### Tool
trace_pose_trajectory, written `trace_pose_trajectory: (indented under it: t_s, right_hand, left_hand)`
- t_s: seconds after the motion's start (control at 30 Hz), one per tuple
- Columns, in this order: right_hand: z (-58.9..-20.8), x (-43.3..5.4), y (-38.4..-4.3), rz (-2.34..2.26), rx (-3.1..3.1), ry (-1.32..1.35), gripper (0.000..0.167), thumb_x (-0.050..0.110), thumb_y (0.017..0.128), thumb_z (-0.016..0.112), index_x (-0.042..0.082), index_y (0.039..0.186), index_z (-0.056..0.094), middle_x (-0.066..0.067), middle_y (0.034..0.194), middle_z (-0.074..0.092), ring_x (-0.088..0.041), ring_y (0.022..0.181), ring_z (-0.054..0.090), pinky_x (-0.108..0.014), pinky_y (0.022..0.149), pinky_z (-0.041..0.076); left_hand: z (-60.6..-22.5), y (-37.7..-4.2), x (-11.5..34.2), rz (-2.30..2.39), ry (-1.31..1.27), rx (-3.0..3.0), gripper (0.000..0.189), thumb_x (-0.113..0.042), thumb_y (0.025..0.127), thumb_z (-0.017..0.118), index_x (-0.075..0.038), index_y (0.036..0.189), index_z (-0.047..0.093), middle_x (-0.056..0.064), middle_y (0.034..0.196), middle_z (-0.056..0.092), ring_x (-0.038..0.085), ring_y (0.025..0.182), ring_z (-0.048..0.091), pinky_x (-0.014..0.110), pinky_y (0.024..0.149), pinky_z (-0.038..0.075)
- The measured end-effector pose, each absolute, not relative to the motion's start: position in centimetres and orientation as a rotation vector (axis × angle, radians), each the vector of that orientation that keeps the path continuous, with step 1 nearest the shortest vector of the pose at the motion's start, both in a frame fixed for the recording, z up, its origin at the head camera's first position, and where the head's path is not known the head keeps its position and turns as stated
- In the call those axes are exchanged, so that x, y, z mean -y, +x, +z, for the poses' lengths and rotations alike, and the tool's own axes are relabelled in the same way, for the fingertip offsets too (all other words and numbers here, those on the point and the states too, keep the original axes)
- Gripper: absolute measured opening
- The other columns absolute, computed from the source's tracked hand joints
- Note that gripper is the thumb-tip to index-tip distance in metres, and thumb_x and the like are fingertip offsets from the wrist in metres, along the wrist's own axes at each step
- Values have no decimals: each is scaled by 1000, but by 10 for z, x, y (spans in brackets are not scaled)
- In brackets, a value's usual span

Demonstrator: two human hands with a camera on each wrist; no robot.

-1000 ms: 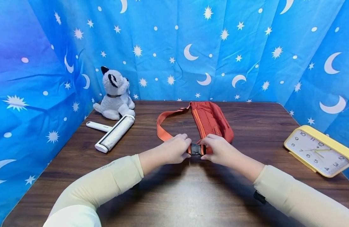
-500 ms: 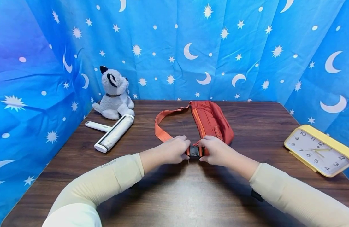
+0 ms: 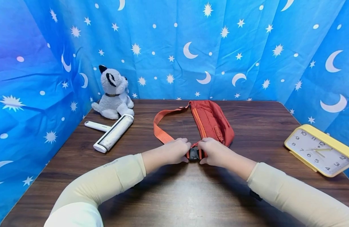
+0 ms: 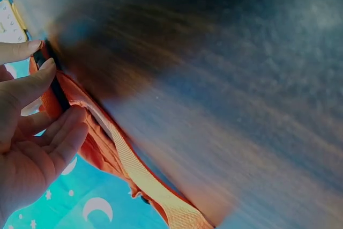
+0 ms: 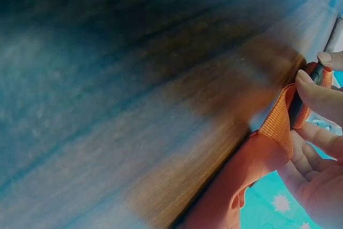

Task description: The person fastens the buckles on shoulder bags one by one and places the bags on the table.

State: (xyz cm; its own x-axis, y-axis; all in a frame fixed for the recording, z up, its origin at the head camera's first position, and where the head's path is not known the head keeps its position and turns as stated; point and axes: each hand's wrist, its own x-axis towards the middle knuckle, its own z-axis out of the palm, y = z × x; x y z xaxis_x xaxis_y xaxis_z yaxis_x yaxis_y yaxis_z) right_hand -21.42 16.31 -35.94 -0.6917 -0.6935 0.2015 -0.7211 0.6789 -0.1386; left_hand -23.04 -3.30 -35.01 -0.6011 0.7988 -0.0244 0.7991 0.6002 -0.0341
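A rust-red waist bag [image 3: 212, 121] lies on the table, its orange strap [image 3: 160, 126] looped out to the left. At the bag's near end is a black side-release buckle [image 3: 194, 154], its halves joined as far as the head view shows. My left hand [image 3: 176, 150] pinches the buckle's left end with thumb and fingers. From the other side, my right hand [image 3: 215, 152] pinches its right end. Both wrist views show the dark buckle [image 4: 58, 87] edge-on between thumbs and fingers, with orange webbing [image 5: 278, 124] beside it.
On the left lies a white lint roller [image 3: 113, 134], in front of a grey-and-white plush dog [image 3: 113, 94]. A yellow-framed clock [image 3: 319, 151] stands at the right. Blue star-patterned cloth [image 3: 174, 50] hangs behind the wooden table [image 3: 174, 201] and along its sides.
Both hands and the buckle have shifted slightly left and toward me. The strap loop has slid a little left, while the bag's body stays nearly in place.
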Motion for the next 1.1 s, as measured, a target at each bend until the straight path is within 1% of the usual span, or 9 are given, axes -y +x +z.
trace_pose_trajectory:
  t_s: [0.37,0.63,0.73,1.0,1.1]
  right_hand:
    - [-360,-161,-214,281,2724,1233,36,22,61,88,8,75,59,2,71,49,-14,66,49,-29,59,42]
    - [-360,-162,-214,286,2696,1257,35,22,61,88,7,74,59,1,70,50,-13,64,48,-28,58,42]
    - [-361,-161,-215,294,2713,1241,34,22,63,88,7,75,60,0,72,51,-13,65,49,-28,58,43]
    - [-360,-161,-215,298,2743,1213,35,26,67,85,5,87,65,-3,80,58,-14,69,53,-29,61,46]
    - [-360,-162,-215,271,2707,1213,36,28,68,85,6,88,66,-1,79,57,-13,68,52,-29,60,45]
  left_hand:
    - [-354,-229,30,-123,1347,-2766,39,-32,80,75,-6,104,61,1,85,51,13,77,51,25,66,44]
    - [-353,-229,29,-144,1336,-2771,42,-33,80,74,-5,109,61,2,87,53,14,79,52,26,66,45]
    - [-353,-229,29,-165,1340,-2770,42,-33,81,74,-5,109,61,2,88,53,14,79,52,27,66,46]
    - [-354,-228,32,-191,1330,-2799,41,-35,81,74,-7,107,60,3,90,51,15,80,50,28,67,45]
    - [-353,-227,33,-190,1350,-2823,43,-37,80,74,-7,107,60,3,92,51,16,82,50,28,68,46]
